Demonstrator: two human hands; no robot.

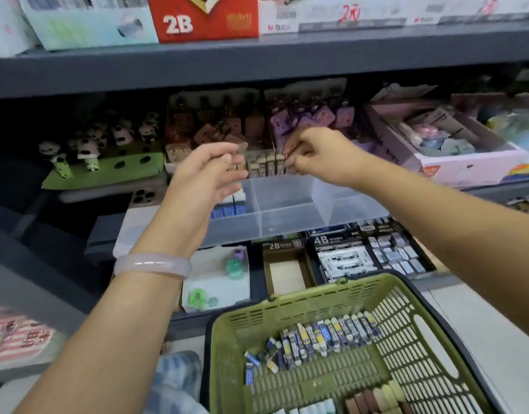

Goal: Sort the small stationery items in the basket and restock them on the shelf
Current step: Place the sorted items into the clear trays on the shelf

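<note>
A green plastic basket (314,298) sits at the bottom right, with several blue-and-yellow wrapped erasers (326,336) and a few brown and white ones inside. On the shelf in front of me stands a clear divided tray (287,201). A row of brown erasers (266,164) stands along its back, and some blue erasers (229,204) fill its left compartment. My left hand (208,174) has straight fingers against the left end of the brown row. My right hand (314,155) pinches the right end of that row with curled fingers.
Behind the tray are boxes of panda erasers (90,147), brown (215,127) and purple novelty erasers (311,118), and a pink box (454,150). Below lie 2B (287,270) and 4B eraser boxes (344,258) and a white box with sharpeners (218,279). A grey shelf board (257,64) runs overhead.
</note>
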